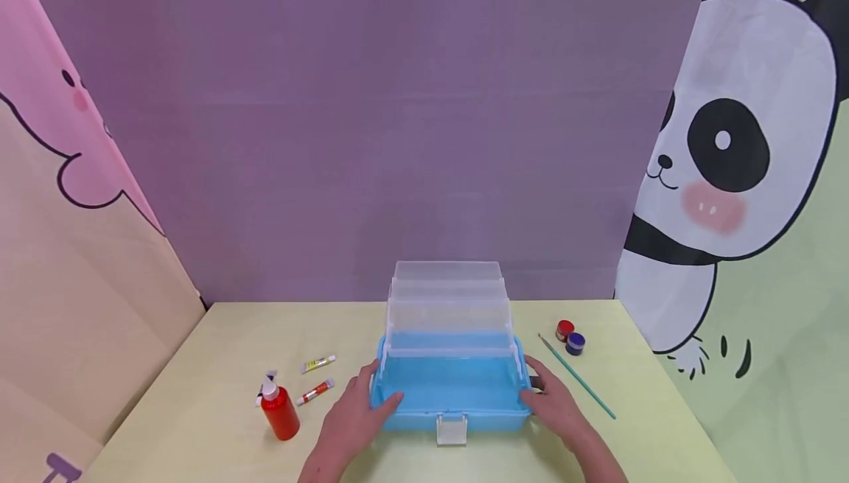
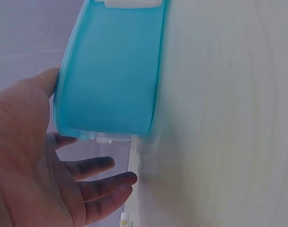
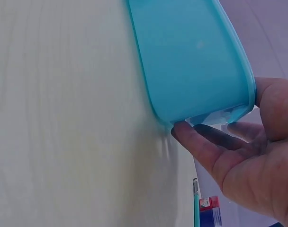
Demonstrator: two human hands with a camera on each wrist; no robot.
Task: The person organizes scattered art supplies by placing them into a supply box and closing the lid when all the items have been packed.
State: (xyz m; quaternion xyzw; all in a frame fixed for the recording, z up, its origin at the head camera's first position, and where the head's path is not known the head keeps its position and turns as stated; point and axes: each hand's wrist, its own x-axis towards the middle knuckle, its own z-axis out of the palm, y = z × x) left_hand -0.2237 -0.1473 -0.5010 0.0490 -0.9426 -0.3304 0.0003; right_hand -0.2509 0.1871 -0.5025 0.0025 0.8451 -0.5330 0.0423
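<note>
A blue plastic storage box sits on the table with its clear lid raised at the back. Its pale clasp hangs down at the front, and only a bare blue floor shows inside. My left hand holds the box's left end, thumb over the rim; in the left wrist view several fingers extend past the blue end wall. At the other end, my right hand grips with its thumb at the rim. Its fingers reach round the corner of the end wall in the right wrist view.
Left of the box stand a red pump bottle, a yellow paint tube and a red paint tube. To the right lie a green paintbrush, a red paint pot and a dark blue pot. A purple backdrop closes the back.
</note>
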